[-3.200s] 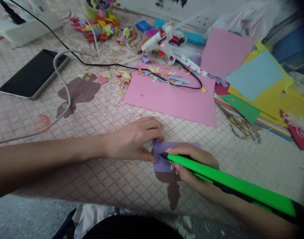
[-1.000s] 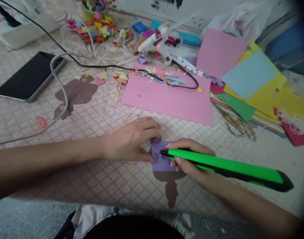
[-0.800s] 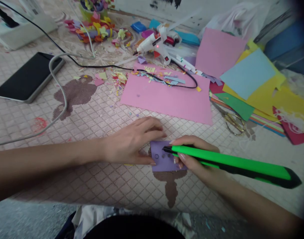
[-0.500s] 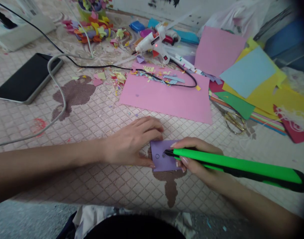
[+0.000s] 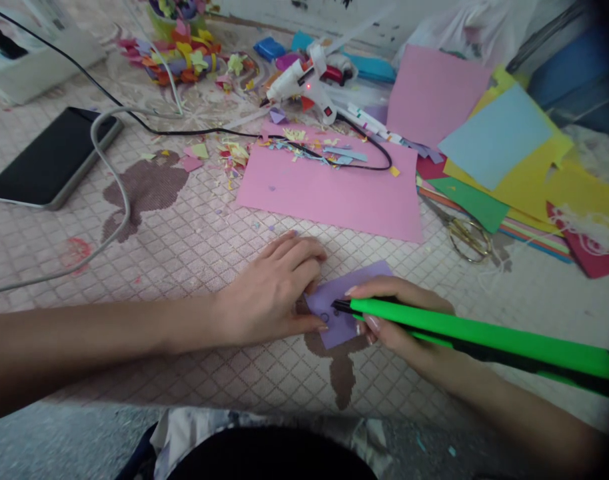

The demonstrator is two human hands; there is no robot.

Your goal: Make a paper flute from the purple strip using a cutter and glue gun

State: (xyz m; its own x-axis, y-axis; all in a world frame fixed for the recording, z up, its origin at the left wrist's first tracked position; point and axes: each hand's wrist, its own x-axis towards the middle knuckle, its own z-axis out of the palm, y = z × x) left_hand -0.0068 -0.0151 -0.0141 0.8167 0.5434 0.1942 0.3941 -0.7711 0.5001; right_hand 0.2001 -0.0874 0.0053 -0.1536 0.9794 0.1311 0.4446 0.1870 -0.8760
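A small purple paper (image 5: 354,283) lies tilted on the tablecloth, two little circles marked on it. My left hand (image 5: 279,293) is at its left edge, thumb on the paper and fingers curled, gripping that side. My right hand (image 5: 402,310) holds a long green-and-black utility knife (image 5: 474,330) like a pen. Its dark tip is over the paper, close to the right-hand circle; whether it touches cannot be seen. The right fingers hide part of the paper's right side.
Beyond the hands lies a pink sheet (image 5: 329,193) strewn with paper scraps. A glue gun (image 5: 304,83) and its black cord stand behind it. Scissors (image 5: 467,237) and stacked coloured sheets (image 5: 499,140) are at right, a phone (image 5: 49,160) and grey cable (image 5: 127,200) at left.
The purple paper has turned anticlockwise, its right side swinging away from me. My left hand has shifted with it. The knife stays in my right hand, its tip over the paper.
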